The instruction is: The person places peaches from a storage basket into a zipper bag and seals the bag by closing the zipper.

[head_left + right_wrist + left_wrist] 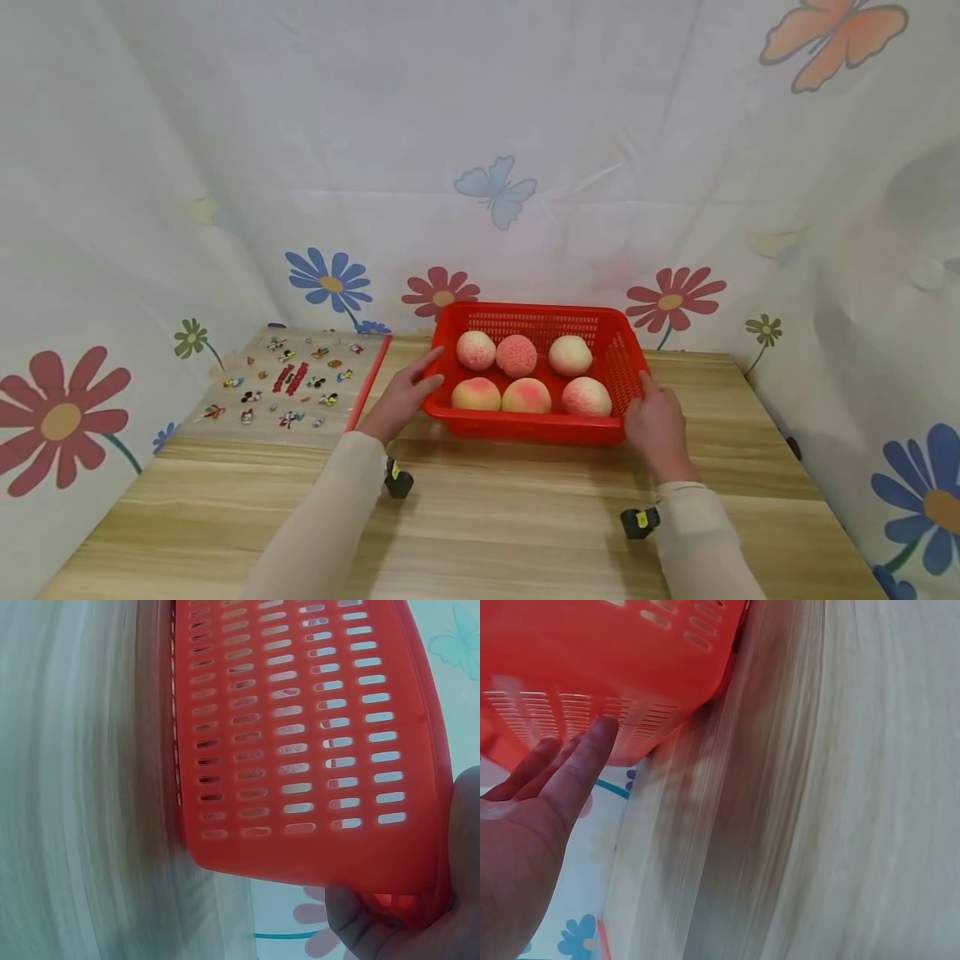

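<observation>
A red plastic basket (536, 427) with slotted walls is at the middle of the wooden table, both hands at its sides. Inside are several round, peach-like fruits, such as a yellow-pink one (527, 396), a deep pink rough one (517, 357) and a pale one (570, 356). My left hand (405, 398) is at the left side; in the left wrist view its fingers (585, 761) are straight, right by the slotted wall. At the right end my right hand (657, 427) grips the rim, a fingertip curled under the edge in the right wrist view.
Left of the basket lies a clear zip pouch (300, 379) with cartoon prints and a red slider strip (369, 383). Bare wooden tabletop (495, 517) extends in front. A white curtain (570, 208) with printed flowers and butterflies hangs behind and at both sides.
</observation>
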Available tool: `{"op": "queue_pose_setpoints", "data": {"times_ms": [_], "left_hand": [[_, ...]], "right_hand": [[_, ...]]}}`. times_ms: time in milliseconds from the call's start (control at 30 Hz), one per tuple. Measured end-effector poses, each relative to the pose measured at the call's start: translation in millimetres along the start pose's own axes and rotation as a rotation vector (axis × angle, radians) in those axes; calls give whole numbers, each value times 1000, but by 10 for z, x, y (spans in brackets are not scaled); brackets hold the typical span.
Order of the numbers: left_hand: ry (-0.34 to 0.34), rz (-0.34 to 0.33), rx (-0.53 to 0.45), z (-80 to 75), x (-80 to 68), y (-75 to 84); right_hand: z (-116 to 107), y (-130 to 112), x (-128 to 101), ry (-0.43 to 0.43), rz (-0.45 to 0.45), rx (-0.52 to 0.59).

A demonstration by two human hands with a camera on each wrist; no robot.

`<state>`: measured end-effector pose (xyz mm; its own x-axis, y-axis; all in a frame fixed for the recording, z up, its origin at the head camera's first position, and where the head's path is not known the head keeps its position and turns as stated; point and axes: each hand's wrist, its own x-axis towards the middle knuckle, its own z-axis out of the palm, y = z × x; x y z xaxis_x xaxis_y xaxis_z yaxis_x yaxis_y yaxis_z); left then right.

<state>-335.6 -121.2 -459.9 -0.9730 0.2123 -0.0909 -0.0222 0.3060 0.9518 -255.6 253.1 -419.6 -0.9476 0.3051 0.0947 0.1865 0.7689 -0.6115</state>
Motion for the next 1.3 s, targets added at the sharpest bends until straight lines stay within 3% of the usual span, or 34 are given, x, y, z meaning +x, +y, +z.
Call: {"op": "queue_pose_setpoints", "data": {"times_ms": [833,1300], "left_hand": [[18,0,-7,-275,-79,-87],[18,-28,-36,-407,-73,-142]], "right_hand": [[196,-133,-46,21,-73,-12],[262,-236,-92,-39,-42,15]]}}
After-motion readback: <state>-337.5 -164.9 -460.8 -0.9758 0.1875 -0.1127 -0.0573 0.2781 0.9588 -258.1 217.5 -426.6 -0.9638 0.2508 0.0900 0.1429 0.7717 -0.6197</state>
